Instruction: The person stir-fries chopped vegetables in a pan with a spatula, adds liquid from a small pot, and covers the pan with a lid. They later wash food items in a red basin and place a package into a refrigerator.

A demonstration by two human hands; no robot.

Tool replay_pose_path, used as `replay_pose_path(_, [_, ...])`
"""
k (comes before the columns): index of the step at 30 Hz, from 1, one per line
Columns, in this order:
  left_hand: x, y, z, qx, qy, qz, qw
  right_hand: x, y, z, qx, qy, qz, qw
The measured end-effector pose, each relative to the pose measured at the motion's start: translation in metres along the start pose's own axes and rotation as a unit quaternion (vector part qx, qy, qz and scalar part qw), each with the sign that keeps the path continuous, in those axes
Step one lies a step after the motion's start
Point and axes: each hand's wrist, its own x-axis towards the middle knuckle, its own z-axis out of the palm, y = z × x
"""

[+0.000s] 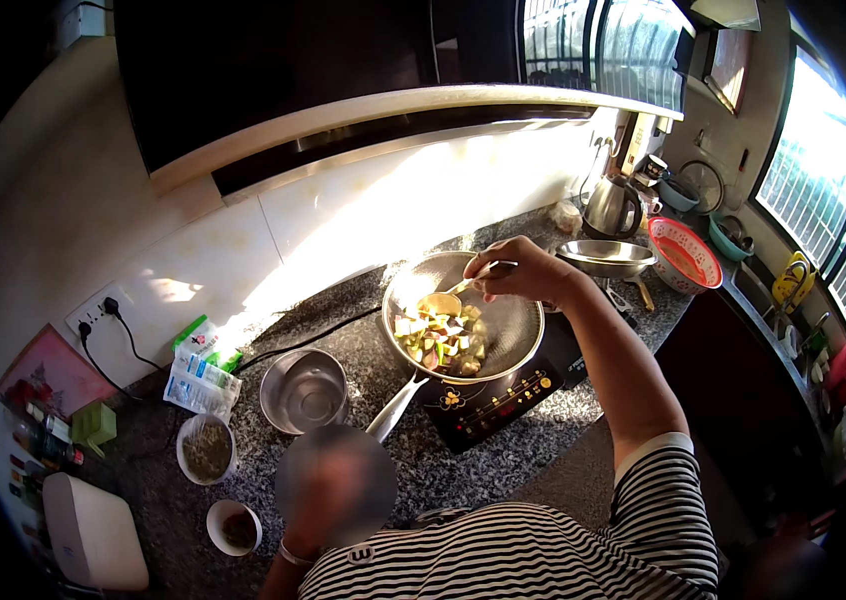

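Observation:
My right hand [516,268] grips the handle of a metal spoon [441,303] over a wok [509,341]. The spoon's bowl dips among diced vegetables [441,339], pale, green and purplish, heaped at the wok's left and middle. Beneath the wok sits a black induction cooker [483,412] with lit controls. My left hand [329,491] is near the end of the wok's long handle [396,409]. A round blur covers that hand, so its fingers and anything in them are hidden. Left of the wok stands a steel pot [306,391].
Left on the granite counter are a bowl under clear wrap [205,448], a small white bowl [234,527] and seasoning packets [203,382]. At the right are a steel basin [606,256], an electric kettle [609,210] and a red enamel basin [685,251]. A range hood [393,112] overhangs.

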Motion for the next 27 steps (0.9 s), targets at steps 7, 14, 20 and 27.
replay_pose_path(7, [-0.024, -0.040, 0.015, 0.053, 0.009, 0.009, 0.999, -0.057, -0.083, -0.017, -0.091, -0.027, -0.047, 0.994])
replay_pose_path(14, [-0.020, -0.027, 0.011, 0.083, 0.016, 0.002, 0.996, -0.065, -0.077, 0.015, -0.055, -0.045, 0.004, 0.997])
replay_pose_path(20, [0.025, 0.028, -0.005, 0.159, 0.012, -0.094, 0.983, -0.040, -0.028, 0.042, -0.279, 0.032, -0.039, 0.959])
replay_pose_path(27, [0.028, 0.030, -0.004, 0.154, 0.022, -0.116, 0.981, -0.046, -0.038, 0.017, -0.354, 0.233, 0.090, 0.901])
